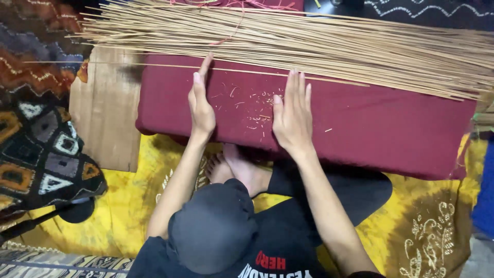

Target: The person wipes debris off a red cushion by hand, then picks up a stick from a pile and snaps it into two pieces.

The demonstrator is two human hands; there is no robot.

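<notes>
Across the middle of the view lies a long maroon cloth-covered board (pixel 360 128), slanting down toward the right, its surface speckled with small pale shavings (pixel 257 110). Beneath it and around the seated person spreads a yellow patterned cloth (pixel 432 226) with brown floral marks, and to the left sits a dark blanket of coloured diamond patches (pixel 41 149). Along the far edge of the maroon board rests a thick pile of thin tan sticks (pixel 334 44), all running lengthwise, with a red string (pixel 234 23) looped over it. A plain wooden plank (pixel 105 110) shows at the left end of the board. Nearer, the person's bare foot (pixel 242 167) shows under the board's front edge. Both hands lie flat, palms down, on the maroon cloth, fingers straight and gripping nothing: the right hand (pixel 292 116) with its fingertips touching a single thin stick (pixel 170 65), the left hand (pixel 200 105) with its index finger reaching up across that same stick, which lies apart from the pile, just below it.
</notes>
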